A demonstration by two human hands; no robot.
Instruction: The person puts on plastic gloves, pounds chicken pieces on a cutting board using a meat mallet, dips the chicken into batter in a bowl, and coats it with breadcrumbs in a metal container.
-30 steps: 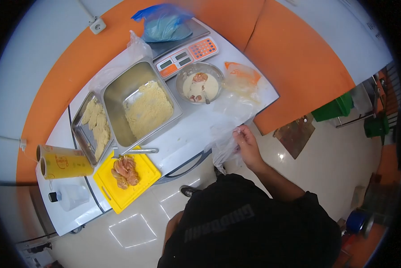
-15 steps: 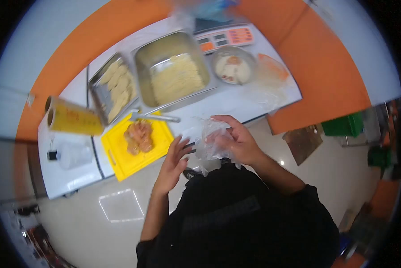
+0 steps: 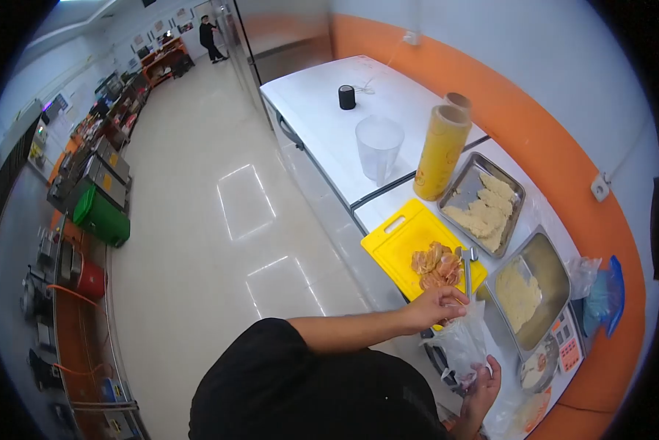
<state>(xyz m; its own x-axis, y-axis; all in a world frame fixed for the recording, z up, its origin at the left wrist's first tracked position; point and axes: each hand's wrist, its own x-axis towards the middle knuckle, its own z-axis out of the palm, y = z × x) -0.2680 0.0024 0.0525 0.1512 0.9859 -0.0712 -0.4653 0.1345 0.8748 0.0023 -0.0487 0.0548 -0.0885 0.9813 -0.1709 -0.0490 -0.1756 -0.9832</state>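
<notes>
A piece of thin clear plastic (image 3: pixel 463 345), soft and crumpled like a bag or disposable glove, stretches between my hands. My left hand (image 3: pixel 434 308) pinches its upper edge near the front of the yellow cutting board (image 3: pixel 388 246). Lower down, my right hand (image 3: pixel 482 389) has curled fingers on its other end; part of that grip is hidden. Raw meat pieces (image 3: pixel 437 265) lie on the board. Beside them rests a metal meat mallet (image 3: pixel 468 273), its handle pointing toward my left hand.
Breaded pieces (image 3: pixel 483 216) lie in a shallow metal tray (image 3: pixel 517 192). A deep metal pan (image 3: pixel 557 275) holds pale crumbs. Further right are a bowl (image 3: pixel 541 367) and scale (image 3: pixel 569 345). Yellow film rolls (image 3: pixel 441 158) and a clear jug (image 3: pixel 379 147) stand left. A person (image 3: pixel 209 38) stands far off.
My view has swung left, bringing the long room and far table into sight. My left hand, earlier free with fingers spread, now pinches the plastic, which is drawn out between both hands.
</notes>
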